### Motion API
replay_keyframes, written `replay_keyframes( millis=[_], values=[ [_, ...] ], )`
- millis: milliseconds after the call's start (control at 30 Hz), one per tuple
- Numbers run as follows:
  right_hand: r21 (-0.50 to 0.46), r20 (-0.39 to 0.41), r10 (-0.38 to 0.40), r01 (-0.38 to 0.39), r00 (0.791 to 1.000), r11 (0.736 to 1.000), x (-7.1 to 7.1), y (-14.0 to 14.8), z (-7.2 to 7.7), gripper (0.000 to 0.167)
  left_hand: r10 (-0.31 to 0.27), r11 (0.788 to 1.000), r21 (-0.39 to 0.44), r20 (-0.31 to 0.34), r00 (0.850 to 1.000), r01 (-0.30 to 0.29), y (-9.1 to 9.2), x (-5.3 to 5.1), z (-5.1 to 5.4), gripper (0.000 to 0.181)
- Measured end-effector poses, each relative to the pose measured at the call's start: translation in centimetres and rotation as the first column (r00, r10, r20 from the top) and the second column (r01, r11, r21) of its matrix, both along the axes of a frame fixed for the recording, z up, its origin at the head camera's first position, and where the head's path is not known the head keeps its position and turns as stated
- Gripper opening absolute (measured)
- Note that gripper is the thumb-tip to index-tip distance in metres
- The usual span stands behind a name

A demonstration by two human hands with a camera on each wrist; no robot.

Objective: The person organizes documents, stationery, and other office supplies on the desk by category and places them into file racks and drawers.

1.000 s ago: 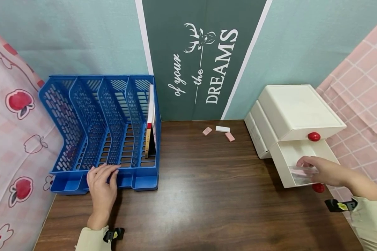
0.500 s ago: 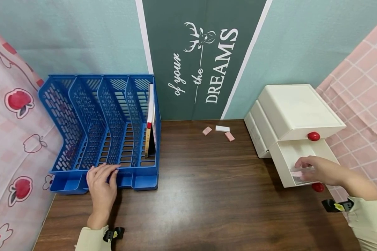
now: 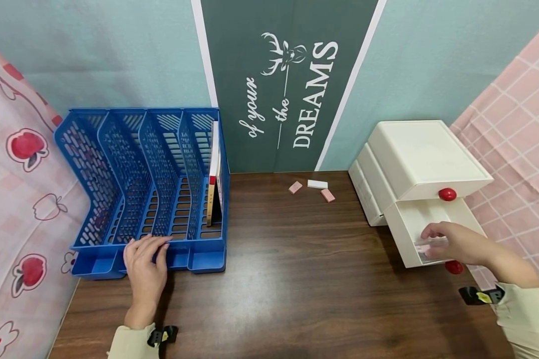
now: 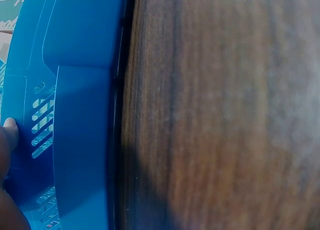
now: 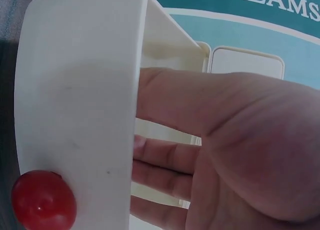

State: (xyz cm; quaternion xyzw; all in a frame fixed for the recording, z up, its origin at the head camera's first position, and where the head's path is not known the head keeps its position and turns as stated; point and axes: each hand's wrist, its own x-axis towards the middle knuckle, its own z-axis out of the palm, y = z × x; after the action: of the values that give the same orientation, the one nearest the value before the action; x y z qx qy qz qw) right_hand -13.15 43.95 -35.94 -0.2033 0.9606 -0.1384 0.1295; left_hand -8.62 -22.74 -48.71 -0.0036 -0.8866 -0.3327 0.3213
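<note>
My left hand (image 3: 145, 269) holds the front rim of a blue file rack (image 3: 206, 244). Its fingers bend over the rim, and in the left wrist view the thumb (image 4: 11, 130) touches the slotted front panel. Far to the right, my right hand (image 3: 462, 244) reaches into the pulled-out drawer (image 3: 402, 239) of a white drawer unit (image 3: 431, 154). Below its fingers lies a small clear thing (image 3: 424, 252) with pinkish colour, its kind unclear. The drawer front hides the right fingertips in the right wrist view, so whether they grasp the clear thing does not show.
Two pink erasers (image 3: 295, 187) and a white eraser-like block (image 3: 317, 184) lie at the back of the brown table (image 3: 269, 279). Books (image 3: 214, 174) stand in the rack's rightmost slot. Red knobs (image 3: 447, 194) stick out from the drawer fronts.
Inside the drawer, my right hand has shifted slightly left, and the clear thing's visible part now looks smaller and pinker. The left hand stays on the rack.
</note>
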Motion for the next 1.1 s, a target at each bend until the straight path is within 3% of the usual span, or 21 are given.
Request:
replay_keyframes(
  millis=[167,400,667,833,933,1000,1100],
  values=[
    [-0.001,-0.085,-0.022,0.022,0.996,1.000,0.1,0.1,0.2,0.030,-0.010,1.000,-0.005,0.005,1.000,0.010,-0.1,0.0,-0.1,0.012],
    [-0.021,-0.140,-0.094,0.092,0.986,0.996,0.5,0.5,0.8,0.028,-0.010,1.000,-0.004,0.005,1.000,0.010,-0.1,0.0,-0.1,0.013],
    [-0.142,-0.229,-0.212,0.183,0.950,0.973,1.3,0.8,1.8,0.017,-0.001,1.000,-0.006,0.017,1.000,0.002,0.0,0.1,0.2,0.013],
    [-0.279,-0.284,-0.327,0.249,0.901,0.927,2.2,0.7,1.8,0.016,-0.003,1.000,-0.004,0.011,1.000,0.003,0.0,0.1,0.2,0.013],
    [-0.348,-0.321,-0.401,0.287,0.858,0.892,2.9,0.5,1.4,0.019,-0.006,1.000,-0.002,0.014,1.000,0.006,0.0,0.1,0.2,0.012],
    [-0.391,-0.351,-0.460,0.319,0.816,0.864,3.3,0.3,1.2,0.020,-0.009,1.000,-0.001,0.021,1.000,0.009,0.0,0.1,0.2,0.012],
    [-0.470,-0.387,-0.568,0.375,0.726,0.799,3.9,-0.5,0.6,0.019,-0.008,1.000,0.004,0.020,1.000,0.008,0.0,0.1,0.2,0.012]
  ],
)
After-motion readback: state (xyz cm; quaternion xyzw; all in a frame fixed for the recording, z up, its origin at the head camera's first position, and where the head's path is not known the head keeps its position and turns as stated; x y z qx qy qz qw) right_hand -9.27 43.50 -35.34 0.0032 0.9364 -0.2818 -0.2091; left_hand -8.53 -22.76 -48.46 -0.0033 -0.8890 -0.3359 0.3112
